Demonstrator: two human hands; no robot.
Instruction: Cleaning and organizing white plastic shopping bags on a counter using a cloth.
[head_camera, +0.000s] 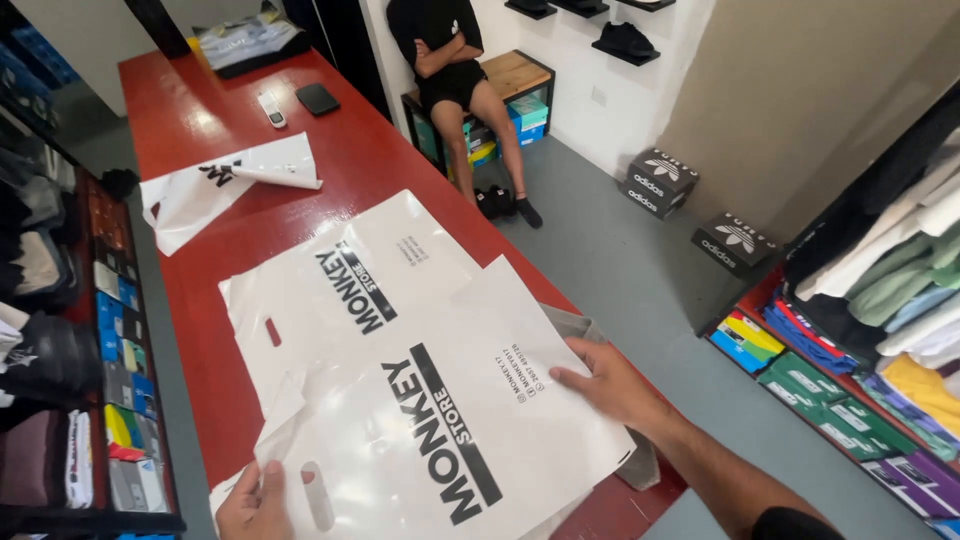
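Nearest white plastic carrier bag lies flat on the red bench. Left hand pinches its handle end; right hand rests flat, ungripped, on its edge over grey fabric. Judged: bagging step; mouth needs opening.

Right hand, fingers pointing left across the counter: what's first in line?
Likely nothing new: the right hand already lies on the white printed plastic bag; further along only that bag, then the red counter edge.

a black phone and a small white handset lie far beyond the hands on the red counter. past them a seated person rests on a wooden bench. dark shoeboxes and folded clothes sit right of the hands.
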